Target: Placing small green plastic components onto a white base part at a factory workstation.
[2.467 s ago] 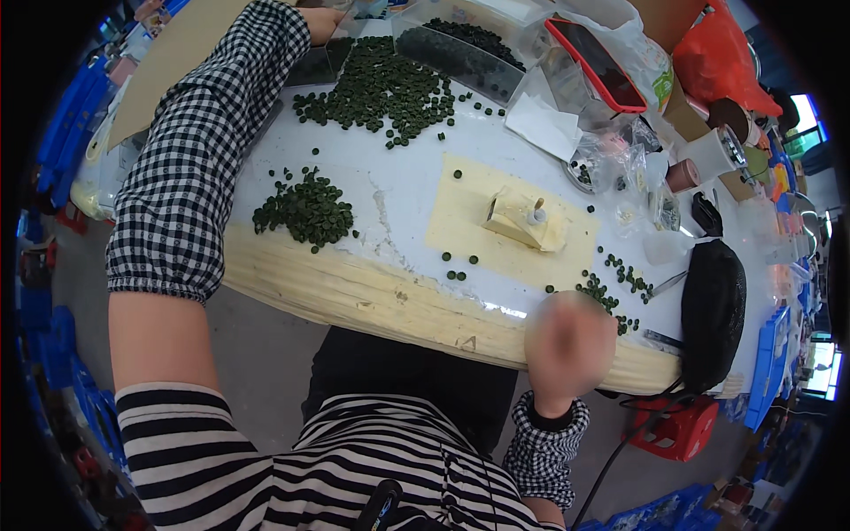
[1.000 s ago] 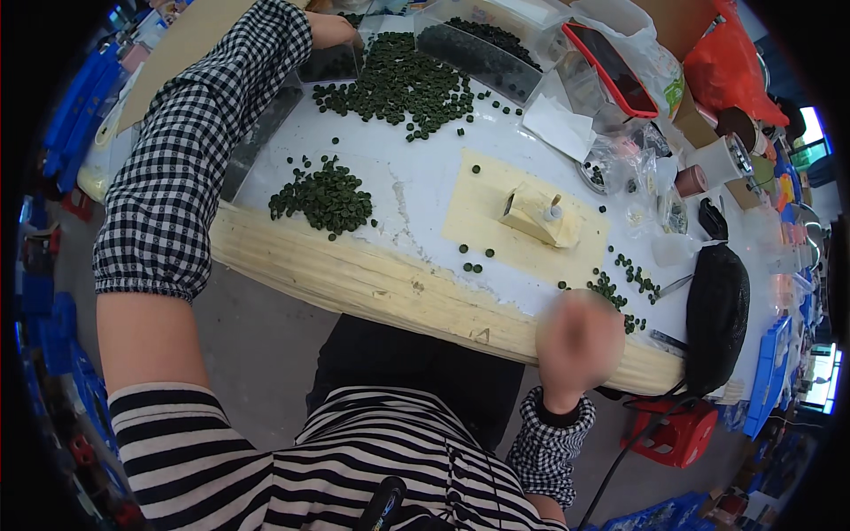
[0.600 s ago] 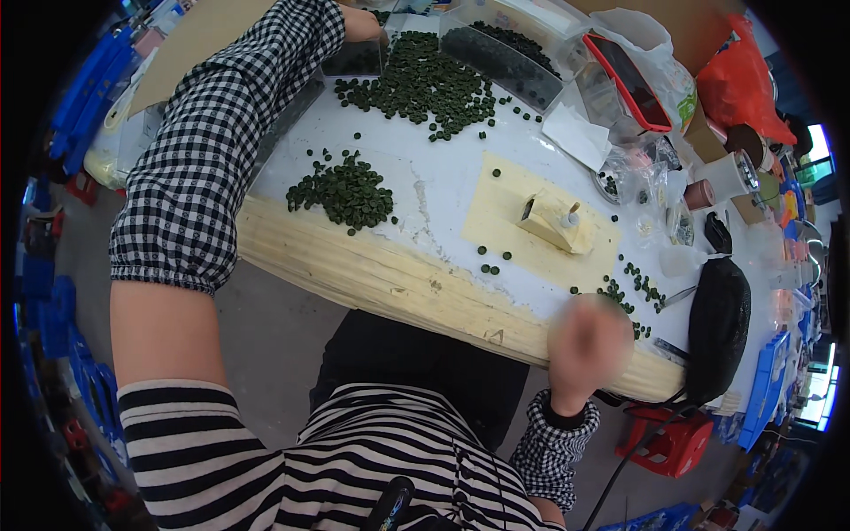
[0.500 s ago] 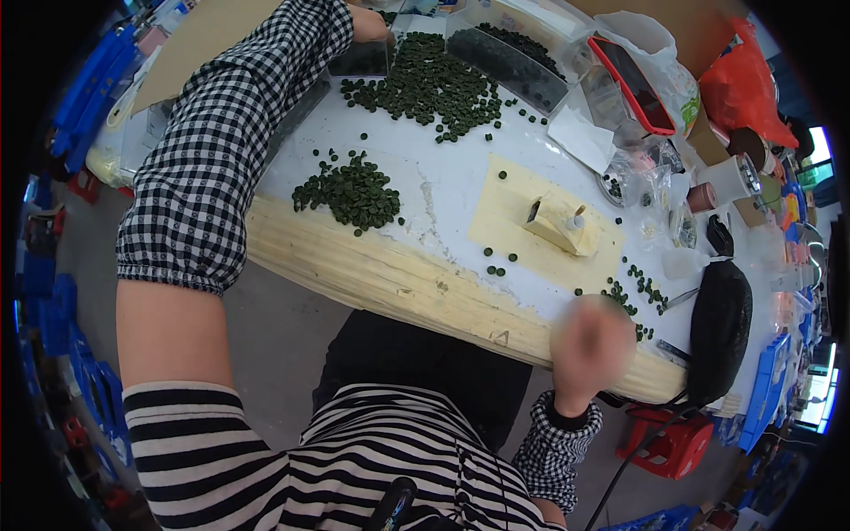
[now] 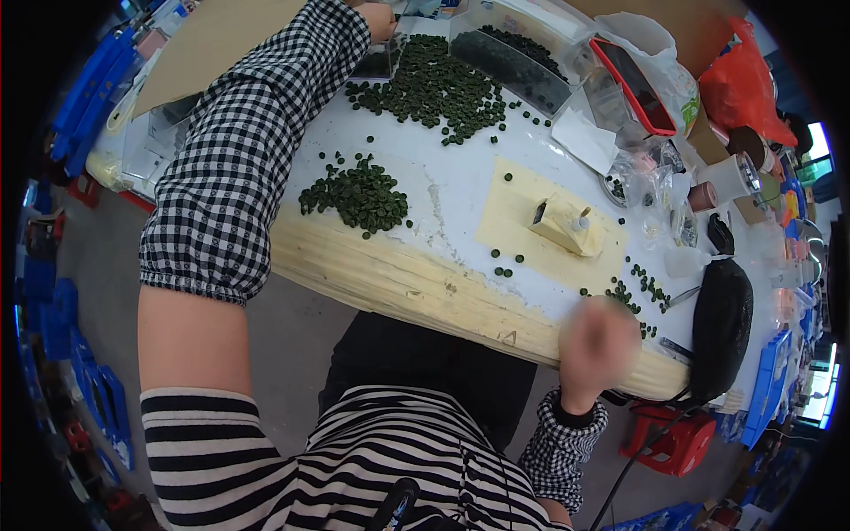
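My left hand [image 5: 379, 21] is at the far edge of the white tabletop, beside a small clear plastic box [image 5: 381, 64]. Its fingers are mostly hidden, so I cannot tell whether it grips the box. A large heap of small dark green discs [image 5: 434, 88] spreads to the right of that box, and a smaller heap [image 5: 359, 196] lies nearer me. My right hand [image 5: 600, 345] is over the wooden front edge at the right, close to scattered green discs [image 5: 651, 285]. A blur covers it, hiding its fingers and anything in them.
A cream-coloured block fixture [image 5: 567, 228] stands on a yellowish sheet [image 5: 505, 208]. Farther back are a long clear bin [image 5: 509, 66] with dark pieces and a red-cased phone [image 5: 633, 87]. A black bag [image 5: 722, 327] lies at the right edge, above a red stool [image 5: 668, 441].
The whole view has shifted slightly to the right. My left forearm has swung a little to the right, with the hand still by the small clear box. My right hand stays over the table edge.
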### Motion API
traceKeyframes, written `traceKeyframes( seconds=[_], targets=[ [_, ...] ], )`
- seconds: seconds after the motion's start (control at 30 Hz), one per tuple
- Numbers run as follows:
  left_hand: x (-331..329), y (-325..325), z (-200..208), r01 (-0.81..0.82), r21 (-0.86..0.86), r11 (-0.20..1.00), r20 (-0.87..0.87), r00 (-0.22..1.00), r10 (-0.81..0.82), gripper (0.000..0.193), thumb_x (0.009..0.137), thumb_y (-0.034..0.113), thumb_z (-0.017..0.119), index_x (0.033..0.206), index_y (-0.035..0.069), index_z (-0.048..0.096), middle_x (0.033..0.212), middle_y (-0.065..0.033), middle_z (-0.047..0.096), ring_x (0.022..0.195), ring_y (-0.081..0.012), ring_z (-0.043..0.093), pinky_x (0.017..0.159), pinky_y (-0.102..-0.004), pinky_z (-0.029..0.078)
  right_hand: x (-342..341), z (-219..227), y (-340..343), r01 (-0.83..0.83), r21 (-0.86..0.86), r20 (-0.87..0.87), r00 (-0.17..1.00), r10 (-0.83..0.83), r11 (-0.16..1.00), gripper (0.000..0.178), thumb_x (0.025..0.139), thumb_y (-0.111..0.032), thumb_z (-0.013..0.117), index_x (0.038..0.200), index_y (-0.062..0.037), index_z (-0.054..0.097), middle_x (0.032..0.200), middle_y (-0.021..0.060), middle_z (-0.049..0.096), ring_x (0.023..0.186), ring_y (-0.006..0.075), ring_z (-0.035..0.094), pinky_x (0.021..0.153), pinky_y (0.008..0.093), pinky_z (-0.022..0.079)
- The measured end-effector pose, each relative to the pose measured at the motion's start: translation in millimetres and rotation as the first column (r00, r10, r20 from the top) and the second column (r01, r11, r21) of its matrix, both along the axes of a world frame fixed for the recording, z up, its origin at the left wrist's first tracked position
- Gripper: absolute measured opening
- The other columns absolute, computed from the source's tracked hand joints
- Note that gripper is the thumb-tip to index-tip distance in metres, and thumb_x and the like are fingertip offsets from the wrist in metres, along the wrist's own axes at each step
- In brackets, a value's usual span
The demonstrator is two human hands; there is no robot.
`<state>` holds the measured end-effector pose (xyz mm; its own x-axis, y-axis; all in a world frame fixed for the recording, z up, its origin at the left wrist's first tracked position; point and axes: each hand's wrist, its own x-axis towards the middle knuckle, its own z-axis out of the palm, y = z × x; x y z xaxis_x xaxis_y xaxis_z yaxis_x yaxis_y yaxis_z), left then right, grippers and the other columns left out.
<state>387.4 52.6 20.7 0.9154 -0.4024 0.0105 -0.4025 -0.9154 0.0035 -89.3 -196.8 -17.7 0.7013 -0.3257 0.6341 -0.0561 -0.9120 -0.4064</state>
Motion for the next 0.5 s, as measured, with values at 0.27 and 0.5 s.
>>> traceKeyframes(
  seconds=[0.27, 0.5],
  targets=[
    [5.4, -1.8, 3.9, 0.037, -0.187, 0.982, 0.300, 0.954, 0.021, 0.041, 0.089, 0.034, 0.049, 0.092, -0.003, 0.068, 0.090, -0.0256, 0.066, 0.087, -0.0401, 0.065, 0.082, -0.0486, 0.050, 0.2, -1.0, -0.7, 0.001, -0.001, 0.011, 1.000, -0.001, 1.000, 0.005, 0.080, -0.002, 0.067, 0.085, -0.0003, 0.067, 0.079, 0.0085, 0.057, 0.075, 0.0245, 0.052, 0.068, 0.0341, 0.042],
    [-32.3, -4.4, 33.4, -0.042, -0.260, 0.965, 0.351, 0.927, 0.134, 0.041, 0.091, 0.034, 0.048, 0.094, -0.002, 0.067, 0.091, -0.0256, 0.066, 0.085, -0.0405, 0.065, 0.080, -0.0495, 0.050, -0.2, -0.1, -0.1, 0.005, -0.002, 0.002, 1.000, -0.005, 1.000, 0.006, 0.079, -0.003, 0.068, 0.085, -0.0011, 0.068, 0.080, 0.0082, 0.057, 0.076, 0.0242, 0.052, 0.069, 0.0340, 0.042]
  ],
)
